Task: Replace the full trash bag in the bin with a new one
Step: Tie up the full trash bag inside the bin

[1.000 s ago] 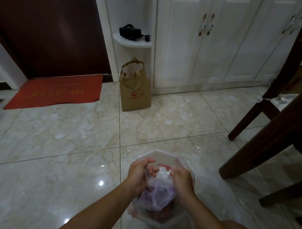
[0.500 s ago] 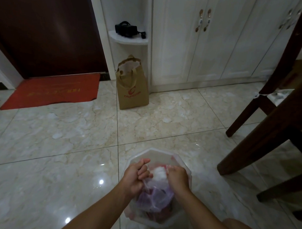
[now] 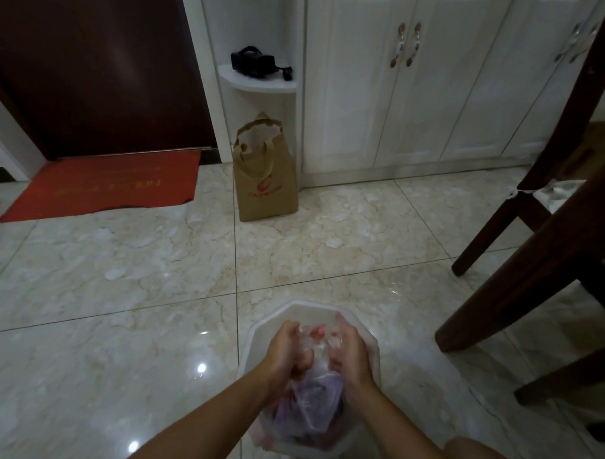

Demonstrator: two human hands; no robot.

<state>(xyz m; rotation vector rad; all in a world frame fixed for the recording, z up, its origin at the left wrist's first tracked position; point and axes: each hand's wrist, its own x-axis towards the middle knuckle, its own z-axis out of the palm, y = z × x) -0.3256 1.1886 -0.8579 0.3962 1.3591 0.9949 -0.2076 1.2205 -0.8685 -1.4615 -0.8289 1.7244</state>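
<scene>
A white translucent bin (image 3: 299,313) with an angular rim stands on the marble floor right below me. Inside it sits a clear trash bag (image 3: 309,406) full of purple and red waste. My left hand (image 3: 290,350) grips the gathered top of the bag on its left side, fingers curled round the plastic. My right hand (image 3: 346,353) grips the gathered plastic on the right side, close to the left hand. The bag's mouth is bunched between the two hands above the bin. No new bag is in view.
A brown paper bag (image 3: 265,175) stands by the white cabinet (image 3: 409,88). A red doormat (image 3: 104,184) lies before a dark door. Dark wooden chair legs (image 3: 522,283) stand close on the right. A black device (image 3: 254,61) sits on a small corner shelf.
Both hands have drawn the bag's top closer together and tightened their grip on the plastic. The camera has tilted slightly.
</scene>
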